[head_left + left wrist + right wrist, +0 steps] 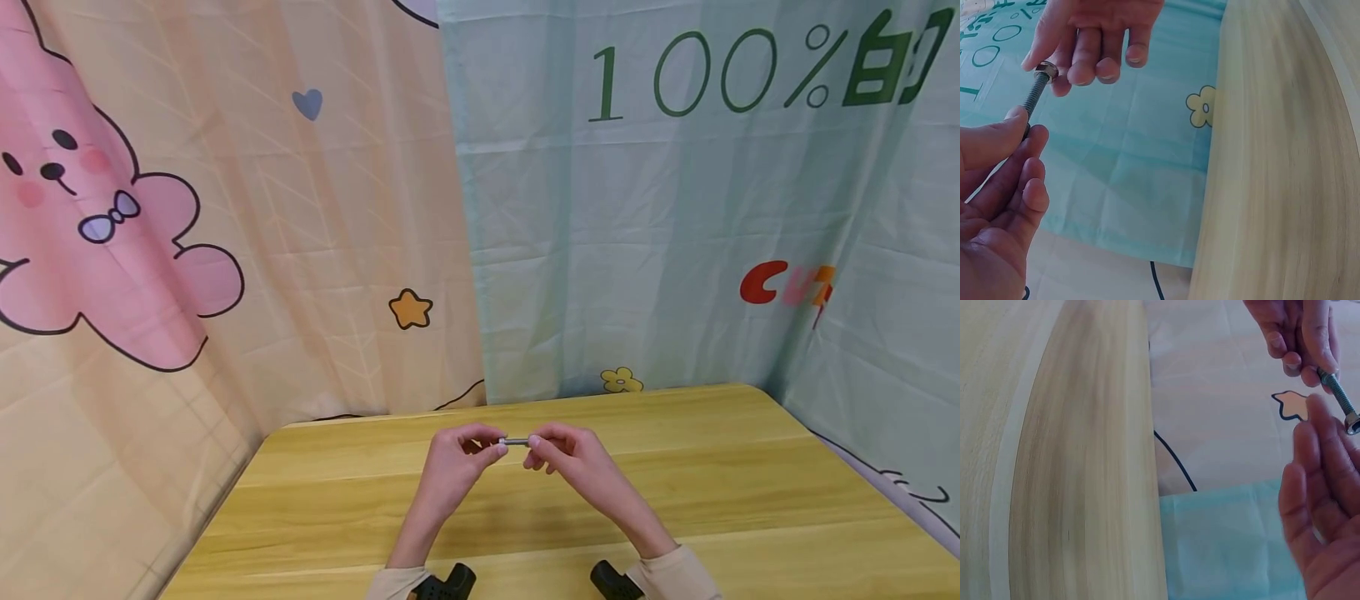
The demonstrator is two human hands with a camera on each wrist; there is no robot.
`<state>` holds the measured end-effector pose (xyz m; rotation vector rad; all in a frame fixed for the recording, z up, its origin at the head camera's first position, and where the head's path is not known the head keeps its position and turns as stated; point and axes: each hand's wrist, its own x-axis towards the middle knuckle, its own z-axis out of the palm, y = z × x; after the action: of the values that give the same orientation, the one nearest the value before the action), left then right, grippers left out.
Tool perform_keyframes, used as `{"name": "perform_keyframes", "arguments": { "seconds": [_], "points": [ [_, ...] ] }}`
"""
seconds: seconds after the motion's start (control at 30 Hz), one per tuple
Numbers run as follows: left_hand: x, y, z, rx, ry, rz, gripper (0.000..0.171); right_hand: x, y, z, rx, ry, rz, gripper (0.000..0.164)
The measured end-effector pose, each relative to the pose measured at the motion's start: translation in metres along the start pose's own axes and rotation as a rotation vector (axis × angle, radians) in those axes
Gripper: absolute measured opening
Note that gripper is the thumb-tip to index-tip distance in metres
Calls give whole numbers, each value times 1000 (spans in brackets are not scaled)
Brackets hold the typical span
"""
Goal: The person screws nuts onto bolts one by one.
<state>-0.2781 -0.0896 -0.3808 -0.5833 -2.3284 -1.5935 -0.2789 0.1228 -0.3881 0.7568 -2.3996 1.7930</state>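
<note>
A metal bolt (516,442) with a threaded shank is held level between the two hands, above the wooden table. My left hand (455,467) pinches one end between thumb and forefinger, hiding that end. At the other end is a shiny hex nut (1046,70), which the thumb and forefinger of my right hand (581,463) pinch. In the left wrist view the bare thread (1035,94) shows between the two sets of fingertips. The right wrist view shows the nut's dark opening facing outward, with the right hand's other fingers (1310,487) spread below.
The light wood tabletop (315,517) stretches under both arms. Printed curtains hang behind it, peach (352,208) on the left and pale green (600,250) on the right. Black wrist devices (448,582) sit at the sleeves near the table's front.
</note>
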Motion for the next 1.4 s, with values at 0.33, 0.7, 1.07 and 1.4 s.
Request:
{"name": "perform_keyframes", "arguments": {
  "seconds": [0.33,0.7,1.07,1.4],
  "points": [
    [1,-2,1,-8,0,-8,6,1,2,3,12,48,-14,28],
    [2,0,-1,-9,17,-15,7,-1,1,2,73,26,-112,26],
    [0,1,-1,-3,17,-14,7,-2,0,2,43,22,-67,25],
    [0,2,0,-8,12,-6,7,1,0,7,-21,105,11,32]
  ]
}}
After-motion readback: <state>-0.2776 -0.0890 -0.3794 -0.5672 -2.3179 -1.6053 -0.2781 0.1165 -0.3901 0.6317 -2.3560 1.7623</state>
